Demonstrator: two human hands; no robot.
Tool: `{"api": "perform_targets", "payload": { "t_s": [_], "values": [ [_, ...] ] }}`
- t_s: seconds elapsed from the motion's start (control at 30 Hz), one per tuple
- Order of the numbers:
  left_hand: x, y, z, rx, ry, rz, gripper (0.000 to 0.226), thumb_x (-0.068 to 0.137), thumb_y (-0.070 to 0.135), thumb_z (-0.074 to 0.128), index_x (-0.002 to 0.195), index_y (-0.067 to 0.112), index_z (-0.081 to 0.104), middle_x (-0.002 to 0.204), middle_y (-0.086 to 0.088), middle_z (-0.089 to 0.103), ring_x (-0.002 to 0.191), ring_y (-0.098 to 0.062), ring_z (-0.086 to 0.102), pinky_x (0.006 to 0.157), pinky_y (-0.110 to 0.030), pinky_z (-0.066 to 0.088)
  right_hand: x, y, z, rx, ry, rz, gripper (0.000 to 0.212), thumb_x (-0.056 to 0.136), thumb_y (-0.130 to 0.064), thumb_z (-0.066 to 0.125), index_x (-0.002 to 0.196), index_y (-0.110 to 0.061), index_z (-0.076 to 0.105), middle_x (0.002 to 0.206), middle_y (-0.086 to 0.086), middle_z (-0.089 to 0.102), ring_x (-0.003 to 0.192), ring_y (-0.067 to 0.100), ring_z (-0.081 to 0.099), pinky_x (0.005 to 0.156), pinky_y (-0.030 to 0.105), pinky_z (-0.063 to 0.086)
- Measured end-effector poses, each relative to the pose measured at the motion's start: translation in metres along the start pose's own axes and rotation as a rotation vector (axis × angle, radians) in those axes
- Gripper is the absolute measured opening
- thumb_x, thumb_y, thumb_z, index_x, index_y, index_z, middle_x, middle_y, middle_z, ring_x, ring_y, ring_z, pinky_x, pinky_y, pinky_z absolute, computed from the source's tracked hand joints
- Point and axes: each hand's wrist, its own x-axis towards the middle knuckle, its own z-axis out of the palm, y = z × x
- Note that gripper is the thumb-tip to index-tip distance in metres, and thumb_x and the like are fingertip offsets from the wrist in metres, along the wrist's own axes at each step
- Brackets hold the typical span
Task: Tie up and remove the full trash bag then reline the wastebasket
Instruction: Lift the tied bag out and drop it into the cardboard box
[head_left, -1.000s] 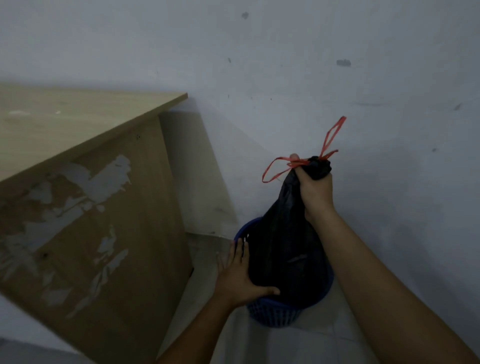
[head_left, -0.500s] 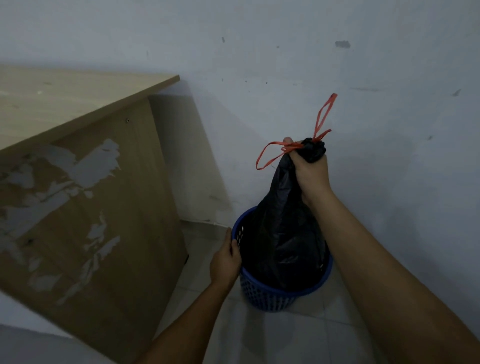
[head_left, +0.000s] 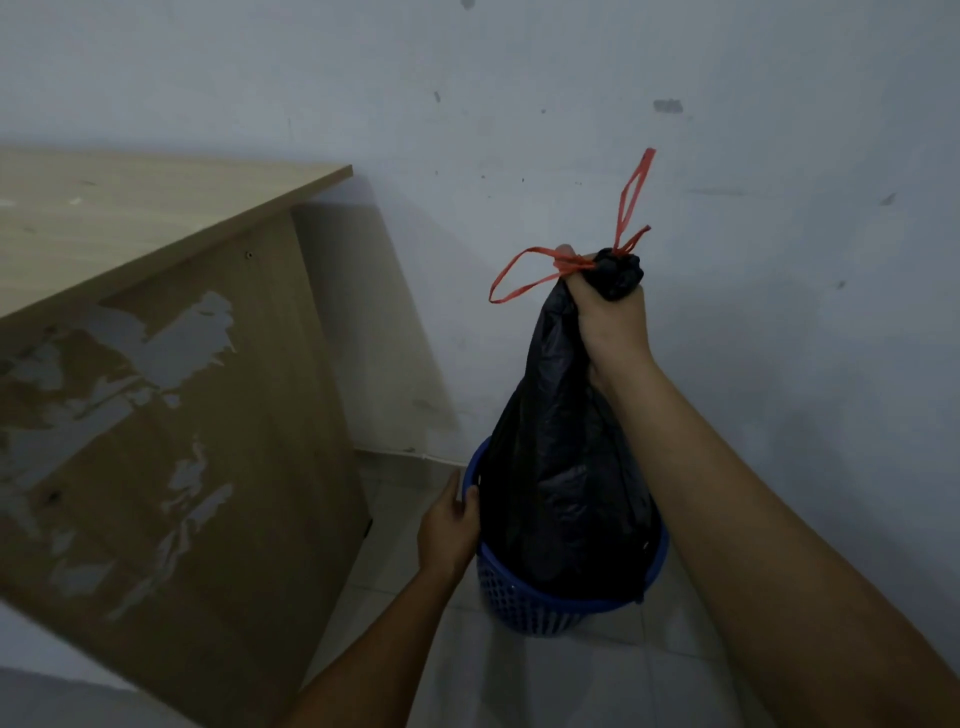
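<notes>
A black trash bag (head_left: 561, 478) stands tall out of a blue mesh wastebasket (head_left: 524, 603) on the tiled floor. Its neck is bunched and tied with a red drawstring (head_left: 524, 280) whose loops stick out left and upward. My right hand (head_left: 613, 322) grips the bunched neck just below the knot and holds it up. My left hand (head_left: 449, 530) holds the basket's left rim, fingers curled over the edge. The bag's lower part is still inside the basket.
A worn wooden desk (head_left: 171, 395) with peeling veneer stands close on the left. A white wall (head_left: 727, 156) runs right behind the basket. Pale floor tiles (head_left: 571, 686) spread in front of the basket.
My left hand moved from the bag's side to the basket's left rim. My right hand kept its grip on the neck and the bag stretched taller.
</notes>
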Motion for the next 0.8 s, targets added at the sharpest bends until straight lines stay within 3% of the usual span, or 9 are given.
{"api": "perform_targets", "payload": {
  "t_s": [0.07, 0.17, 0.33, 0.4, 0.47, 0.5, 0.57, 0.7, 0.8],
  "values": [
    [-0.005, 0.005, -0.004, 0.034, 0.042, 0.027, 0.040, 0.108, 0.042, 0.047, 0.146, 0.034, 0.059, 0.093, 0.006, 0.074, 0.077, -0.009, 0.064, 0.062, -0.024, 0.046, 0.001, -0.005, 0.001, -0.003, 0.013, -0.012, 0.022, 0.089, -0.037, 0.086, 0.099, -0.020, 0.077, 0.108, 0.007, 0.079, 0.104, 0.021, 0.076, 0.101, 0.044, 0.061],
    [-0.009, 0.001, -0.009, 0.093, 0.105, 0.000, 0.036, 0.108, 0.042, 0.045, 0.134, 0.032, 0.069, 0.071, 0.008, 0.066, 0.062, -0.007, 0.057, 0.054, -0.022, 0.040, 0.005, -0.022, 0.002, -0.012, 0.027, -0.070, 0.019, 0.089, -0.036, 0.086, 0.089, -0.022, 0.074, 0.095, 0.004, 0.076, 0.093, 0.020, 0.074, 0.096, 0.047, 0.062],
    [-0.008, -0.001, -0.009, 0.041, 0.155, -0.018, 0.039, 0.109, 0.042, 0.043, 0.135, 0.026, 0.067, 0.073, 0.005, 0.064, 0.063, -0.009, 0.055, 0.057, -0.027, 0.042, 0.007, -0.057, 0.006, -0.035, -0.046, -0.182, 0.013, 0.089, -0.036, 0.086, 0.084, -0.026, 0.078, 0.088, -0.003, 0.077, 0.094, 0.018, 0.075, 0.095, 0.040, 0.061],
    [-0.007, -0.001, -0.007, 0.042, 0.154, -0.021, 0.053, 0.108, 0.058, 0.032, 0.133, 0.026, 0.066, 0.083, 0.001, 0.068, 0.070, -0.015, 0.059, 0.062, -0.029, 0.048, 0.010, -0.067, 0.009, -0.049, -0.081, -0.209, 0.012, 0.091, -0.034, 0.085, 0.084, -0.026, 0.079, 0.085, -0.006, 0.077, 0.093, 0.016, 0.075, 0.097, 0.041, 0.060],
    [-0.005, -0.001, -0.005, 0.094, 0.163, -0.074, 0.084, 0.097, 0.081, 0.014, 0.139, 0.026, 0.061, 0.115, -0.009, 0.071, 0.099, -0.029, 0.067, 0.087, -0.042, 0.056, 0.015, -0.074, 0.011, -0.077, -0.088, -0.233, 0.009, 0.094, -0.030, 0.082, 0.087, -0.024, 0.079, 0.083, -0.012, 0.076, 0.092, 0.011, 0.074, 0.097, 0.036, 0.059],
    [-0.005, 0.001, -0.005, 0.146, 0.168, -0.107, 0.093, 0.093, 0.086, 0.008, 0.149, 0.025, 0.051, 0.137, -0.014, 0.063, 0.119, -0.036, 0.060, 0.102, -0.048, 0.050, 0.018, -0.078, 0.013, -0.086, -0.086, -0.240, 0.007, 0.095, -0.028, 0.081, 0.090, -0.023, 0.080, 0.083, -0.014, 0.077, 0.092, 0.009, 0.074, 0.097, 0.034, 0.059],
    [-0.014, 0.014, -0.008, 0.180, 0.177, -0.130, 0.100, 0.089, 0.088, 0.003, 0.163, 0.027, 0.031, 0.160, -0.014, 0.040, 0.142, -0.039, 0.041, 0.115, -0.053, 0.034, 0.024, -0.091, 0.017, -0.097, -0.093, -0.237, 0.004, 0.096, -0.025, 0.080, 0.094, -0.022, 0.080, 0.085, -0.016, 0.078, 0.095, 0.007, 0.075, 0.098, 0.029, 0.059],
    [-0.042, 0.053, -0.025, 0.137, 0.170, -0.010, 0.110, 0.080, 0.095, -0.002, 0.164, 0.029, 0.027, 0.168, -0.009, 0.028, 0.151, -0.034, 0.028, 0.119, -0.056, 0.025, 0.037, -0.126, 0.025, -0.141, -0.116, -0.215, 0.006, 0.097, -0.027, 0.079, 0.093, -0.022, 0.080, 0.084, -0.019, 0.077, 0.093, 0.000, 0.074, 0.088, 0.014, 0.055],
    [-0.060, 0.094, -0.042, 0.104, 0.078, 0.212, 0.102, 0.084, 0.095, 0.023, 0.165, 0.035, 0.013, 0.172, -0.002, 0.019, 0.155, -0.030, 0.026, 0.121, -0.057, 0.027, 0.042, -0.163, 0.034, -0.151, -0.115, -0.170, 0.005, 0.097, -0.026, 0.080, 0.095, -0.021, 0.079, 0.088, -0.017, 0.078, 0.096, 0.001, 0.074, 0.088, 0.014, 0.055]
  ]
}}
